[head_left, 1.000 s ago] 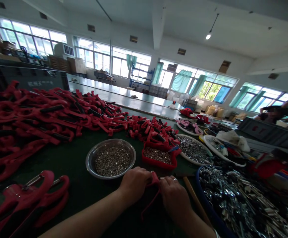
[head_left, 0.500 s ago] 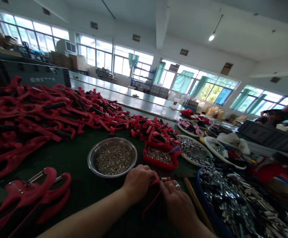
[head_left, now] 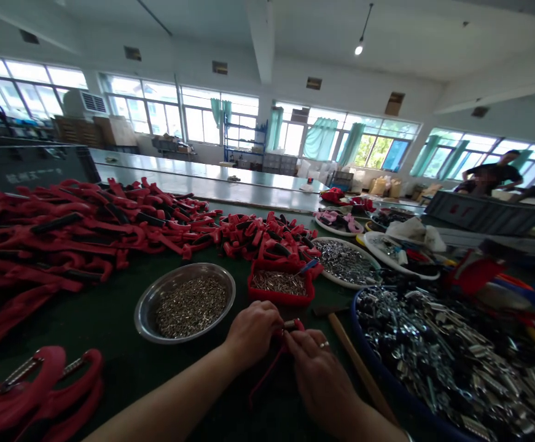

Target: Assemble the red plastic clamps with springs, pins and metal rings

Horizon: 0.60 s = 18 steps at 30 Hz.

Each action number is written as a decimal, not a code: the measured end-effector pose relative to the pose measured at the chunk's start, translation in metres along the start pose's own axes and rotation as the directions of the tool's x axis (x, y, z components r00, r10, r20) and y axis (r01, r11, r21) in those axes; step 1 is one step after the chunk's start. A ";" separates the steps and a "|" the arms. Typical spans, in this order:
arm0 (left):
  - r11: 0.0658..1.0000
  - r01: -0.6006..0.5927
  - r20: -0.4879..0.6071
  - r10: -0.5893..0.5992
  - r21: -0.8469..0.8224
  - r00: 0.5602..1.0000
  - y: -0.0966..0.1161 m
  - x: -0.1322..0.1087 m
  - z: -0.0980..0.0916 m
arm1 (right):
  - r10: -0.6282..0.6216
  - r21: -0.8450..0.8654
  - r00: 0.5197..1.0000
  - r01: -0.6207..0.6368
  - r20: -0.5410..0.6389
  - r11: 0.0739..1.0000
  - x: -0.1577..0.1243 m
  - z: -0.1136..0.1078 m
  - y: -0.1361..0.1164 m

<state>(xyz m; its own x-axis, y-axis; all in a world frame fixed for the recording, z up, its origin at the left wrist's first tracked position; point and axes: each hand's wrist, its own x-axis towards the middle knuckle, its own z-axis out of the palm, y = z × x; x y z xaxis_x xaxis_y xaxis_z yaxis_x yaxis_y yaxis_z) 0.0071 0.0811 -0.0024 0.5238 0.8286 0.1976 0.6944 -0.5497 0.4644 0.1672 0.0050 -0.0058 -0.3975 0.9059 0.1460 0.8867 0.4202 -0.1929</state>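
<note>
Working at a green worktop [head_left: 110, 344]: red-coated handles [head_left: 78, 227] heaped far left, blue-rimmed tub of metal fittings [head_left: 433, 362] near right, steel bowl of small metal pins [head_left: 188, 306] just left of the hands, red tray [head_left: 281, 288] just far of them. Left hand [head_left: 252, 334] and right hand [head_left: 317, 374] meet near centre, fingers [head_left: 267, 319] closed on a small red part [head_left: 297, 325] with a metal pin [head_left: 289, 323] showing at its top.

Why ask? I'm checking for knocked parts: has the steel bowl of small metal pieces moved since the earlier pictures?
No. The steel bowl sits further left in the view, but the red tray beside it shifts equally, so the camera moved.
</note>
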 end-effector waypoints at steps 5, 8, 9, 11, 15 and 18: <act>0.999 -0.008 0.024 0.007 0.050 1.000 0.003 0.001 -0.004 | -0.005 0.055 1.000 0.006 -0.014 0.998 -0.001 0.000 0.003; 0.987 -0.044 0.052 0.036 0.152 0.998 0.008 0.001 -0.005 | -0.020 0.075 1.000 0.022 -0.024 0.997 -0.001 0.001 0.004; 0.978 -0.056 0.062 0.045 0.202 0.997 0.011 0.000 -0.004 | -0.021 0.078 1.000 0.022 -0.022 0.997 -0.001 0.001 0.005; 0.953 -0.053 0.068 0.034 0.299 0.997 0.017 -0.002 -0.001 | -0.016 0.084 1.000 0.016 -0.009 0.996 -0.001 0.002 0.006; 0.930 0.036 0.020 -0.047 0.367 0.999 0.025 -0.008 0.007 | -0.003 0.089 1.000 0.002 0.017 0.996 -0.002 0.002 0.006; 0.949 -0.021 0.042 0.008 0.315 0.999 0.021 -0.012 0.007 | -0.002 0.088 1.000 0.001 0.013 0.996 -0.004 0.003 0.006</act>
<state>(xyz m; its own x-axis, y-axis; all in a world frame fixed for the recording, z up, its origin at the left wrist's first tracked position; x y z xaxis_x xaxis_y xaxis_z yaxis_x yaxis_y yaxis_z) 0.0184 0.0591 -0.0013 0.5496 0.8189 0.1653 0.8032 -0.5723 0.1650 0.1737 0.0044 -0.0105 -0.4026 0.9056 0.1337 0.8619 0.4242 -0.2778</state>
